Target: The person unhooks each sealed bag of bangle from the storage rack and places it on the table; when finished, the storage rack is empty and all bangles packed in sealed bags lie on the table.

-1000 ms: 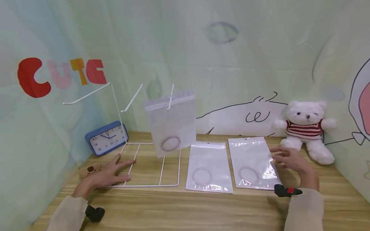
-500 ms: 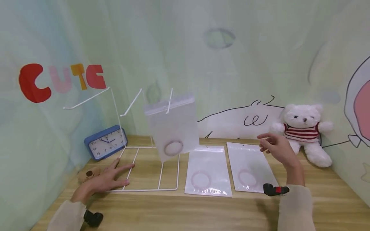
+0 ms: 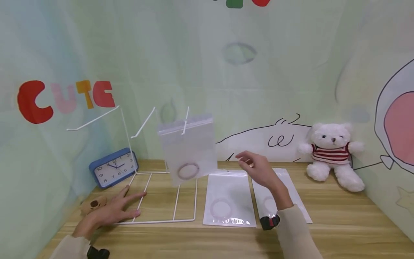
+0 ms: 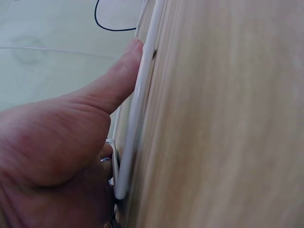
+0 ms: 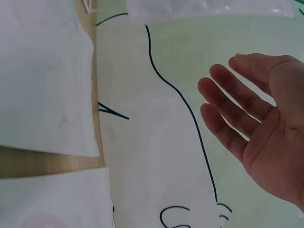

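My left hand (image 3: 111,212) rests with spread fingers on the left side of the base of a white wire rack (image 3: 155,222). In the left wrist view its thumb (image 4: 121,76) lies along the rack's bar. A clear zip bag (image 3: 187,151) with a pinkish ring inside hangs from the rack's rightmost hook. My right hand (image 3: 258,169), fingers loosely bent and holding nothing, hovers over two flat zip bags. The nearer-left bag (image 3: 229,194) shows a ring; the right bag (image 3: 291,190) is partly hidden by my forearm. The right wrist view shows the right hand (image 5: 256,109) apart from everything.
A blue alarm clock (image 3: 114,167) stands behind the rack's left side. A small brown plush (image 3: 92,205) lies beside my left hand. At the back right sits a white teddy bear (image 3: 331,151) in a striped sweater. A printed curtain (image 3: 275,90) closes off the back.
My right hand has lifted from beside the right bag and moved left, over the bags. The left hand stays on the rack. The head view has tilted slightly upward.
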A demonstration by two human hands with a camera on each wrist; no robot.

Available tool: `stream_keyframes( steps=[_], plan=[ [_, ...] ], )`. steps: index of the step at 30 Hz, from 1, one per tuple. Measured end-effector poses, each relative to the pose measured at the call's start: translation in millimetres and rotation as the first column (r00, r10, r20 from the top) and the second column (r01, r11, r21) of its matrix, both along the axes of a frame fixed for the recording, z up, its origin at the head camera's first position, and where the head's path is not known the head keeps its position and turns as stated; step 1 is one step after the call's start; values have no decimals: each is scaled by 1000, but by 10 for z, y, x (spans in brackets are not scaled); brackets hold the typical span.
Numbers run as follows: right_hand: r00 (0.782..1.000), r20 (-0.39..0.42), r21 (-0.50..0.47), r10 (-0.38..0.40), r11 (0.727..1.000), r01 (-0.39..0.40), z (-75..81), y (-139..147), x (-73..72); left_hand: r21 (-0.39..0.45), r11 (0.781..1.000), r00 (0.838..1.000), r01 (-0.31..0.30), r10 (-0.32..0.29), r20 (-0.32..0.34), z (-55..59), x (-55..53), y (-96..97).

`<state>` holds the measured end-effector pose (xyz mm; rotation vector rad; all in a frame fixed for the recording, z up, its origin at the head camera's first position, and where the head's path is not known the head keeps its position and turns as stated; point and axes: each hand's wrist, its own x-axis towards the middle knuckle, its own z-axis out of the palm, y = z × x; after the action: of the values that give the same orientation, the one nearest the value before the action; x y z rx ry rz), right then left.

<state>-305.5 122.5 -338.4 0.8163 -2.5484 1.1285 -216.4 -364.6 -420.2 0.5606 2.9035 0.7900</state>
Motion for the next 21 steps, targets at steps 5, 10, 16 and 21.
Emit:
stream_keyframes(
  steps=[5, 10, 16, 21],
  plan=[
    [996, -34, -27, 85, 996, -86, -60, -297, 46, 17, 1000, 1000, 11, -11, -20, -5, 33, 8],
    [987, -86, -63, 135, 988, -141, -108, -469, 36, 4, 1000, 1000, 7, -7, -17, 27, 32, 5],
    [979, -80, -134, 188, 971, -197, -143, -672, -23, 20, 1000, 1000, -3, 3, -8, 35, 32, -27],
    [970, -66, -160, 233, 957, -241, -116, -772, -18, 15, 1000, 1000, 3, -3, -2, 40, 25, 2]
  ],
)
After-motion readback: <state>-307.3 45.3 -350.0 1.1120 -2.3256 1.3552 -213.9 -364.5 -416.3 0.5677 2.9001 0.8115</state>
